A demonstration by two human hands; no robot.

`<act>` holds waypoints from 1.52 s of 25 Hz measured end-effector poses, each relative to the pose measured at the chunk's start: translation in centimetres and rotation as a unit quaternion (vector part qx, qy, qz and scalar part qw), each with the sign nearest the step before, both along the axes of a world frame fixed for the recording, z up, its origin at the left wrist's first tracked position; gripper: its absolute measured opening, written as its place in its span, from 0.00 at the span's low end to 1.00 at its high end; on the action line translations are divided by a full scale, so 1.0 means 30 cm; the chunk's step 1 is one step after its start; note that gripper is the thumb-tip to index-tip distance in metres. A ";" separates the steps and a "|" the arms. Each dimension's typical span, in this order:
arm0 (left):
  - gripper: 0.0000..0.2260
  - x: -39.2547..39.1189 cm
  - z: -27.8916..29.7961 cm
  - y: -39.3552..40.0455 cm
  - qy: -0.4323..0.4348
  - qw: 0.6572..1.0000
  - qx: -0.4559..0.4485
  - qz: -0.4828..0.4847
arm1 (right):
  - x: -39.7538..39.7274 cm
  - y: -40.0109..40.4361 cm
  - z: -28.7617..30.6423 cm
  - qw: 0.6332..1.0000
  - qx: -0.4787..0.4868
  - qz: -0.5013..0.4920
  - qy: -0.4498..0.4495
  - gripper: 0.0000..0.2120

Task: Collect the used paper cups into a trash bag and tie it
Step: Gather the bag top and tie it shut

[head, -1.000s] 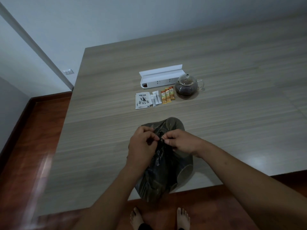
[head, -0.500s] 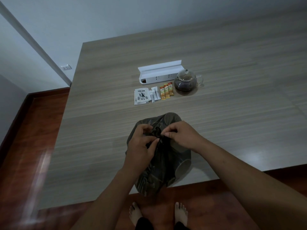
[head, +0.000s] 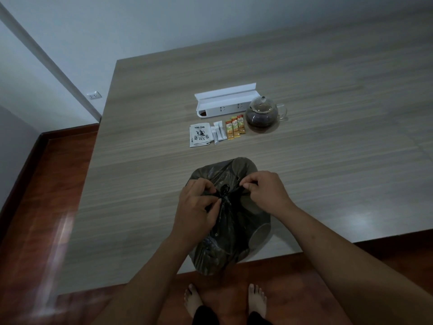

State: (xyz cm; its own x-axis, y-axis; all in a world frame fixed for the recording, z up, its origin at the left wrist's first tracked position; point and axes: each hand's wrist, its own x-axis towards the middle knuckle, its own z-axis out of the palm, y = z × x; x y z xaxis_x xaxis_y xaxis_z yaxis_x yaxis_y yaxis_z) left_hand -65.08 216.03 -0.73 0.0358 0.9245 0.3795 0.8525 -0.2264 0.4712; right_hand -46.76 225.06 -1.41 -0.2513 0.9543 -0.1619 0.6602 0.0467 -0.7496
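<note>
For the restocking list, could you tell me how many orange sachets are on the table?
3, side by side in a row: the left orange sachet, the middle one and the right one, just left of the glass teapot. None looks hidden.

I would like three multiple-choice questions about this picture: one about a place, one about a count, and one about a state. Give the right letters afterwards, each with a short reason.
1. Where does the glass teapot stand?
A. At the right end of the white box
B. On the floor
C. Inside the trash bag

2. How many orange sachets lie by the teapot?
A. One
B. Three
C. Six

3. What is the state of the bag's top?
A. Spread wide open
B. Gathered into a knot, with both hands pinching the plastic
C. Torn off

Answers:
1 A: the teapot stands on the table next to the box's right end.
2 B: three orange sachets lie side by side.
3 B: the left hand and the right hand pinch the plastic on either side of the bunched knot.
</note>
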 end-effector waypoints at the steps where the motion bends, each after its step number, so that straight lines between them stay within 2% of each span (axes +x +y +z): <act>1: 0.04 -0.005 0.004 0.006 -0.005 1.000 -0.020 -0.005 | 0.000 0.000 0.000 1.000 0.002 0.002 -0.005 0.08; 5: 0.06 -0.067 0.015 0.024 -0.103 0.984 -0.147 -0.011 | 0.016 -0.027 -0.006 0.999 -0.011 0.019 0.030 0.08; 7: 0.09 -0.083 0.020 0.019 -0.112 0.974 -0.198 0.006 | 0.030 -0.067 -0.011 0.998 -0.032 0.026 0.046 0.14; 10: 0.17 -0.085 0.016 0.008 -0.084 0.957 -0.273 0.044 | 0.024 -0.124 -0.031 0.996 -0.021 0.077 -0.027 0.25; 12: 0.16 -0.091 0.004 0.010 -0.071 0.958 -0.267 0.078 | 0.003 -0.139 -0.039 0.993 0.011 0.098 -0.065 0.26; 15: 0.07 -0.100 -0.002 0.013 -0.048 0.963 -0.244 0.102 | -0.043 -0.132 -0.033 0.993 0.047 0.101 -0.041 0.14; 17: 0.05 -0.108 0.003 0.005 -0.049 0.964 -0.229 0.122 | -0.075 -0.137 -0.028 0.994 0.043 0.094 -0.031 0.08; 21: 0.03 -0.146 0.041 -0.036 -0.106 0.960 -0.198 0.164 | -0.125 -0.139 -0.011 0.995 0.023 0.096 -0.023 0.08; 26: 0.02 -0.253 0.108 -0.150 -0.141 0.950 -0.165 0.225 | -0.281 -0.137 0.071 0.982 0.046 0.177 -0.038 0.10; 32: 0.03 -0.506 0.195 -0.431 -0.177 0.908 -0.150 0.350 | -0.639 -0.240 0.192 0.934 0.077 0.343 -0.061 0.10; 38: 0.05 -0.789 0.222 -0.906 -0.220 0.852 -0.114 0.462 | -1.065 -0.593 0.257 0.866 0.098 0.485 -0.075 0.11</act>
State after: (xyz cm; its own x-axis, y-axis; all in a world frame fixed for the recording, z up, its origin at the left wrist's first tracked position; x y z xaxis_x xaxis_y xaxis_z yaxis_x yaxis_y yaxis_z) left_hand -88.76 188.86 5.92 -0.8460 0.5326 -0.0247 0.3471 0.5854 0.7327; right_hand -78.71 207.28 6.32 -0.9399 0.3190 -0.1215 0.3289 0.7507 -0.5730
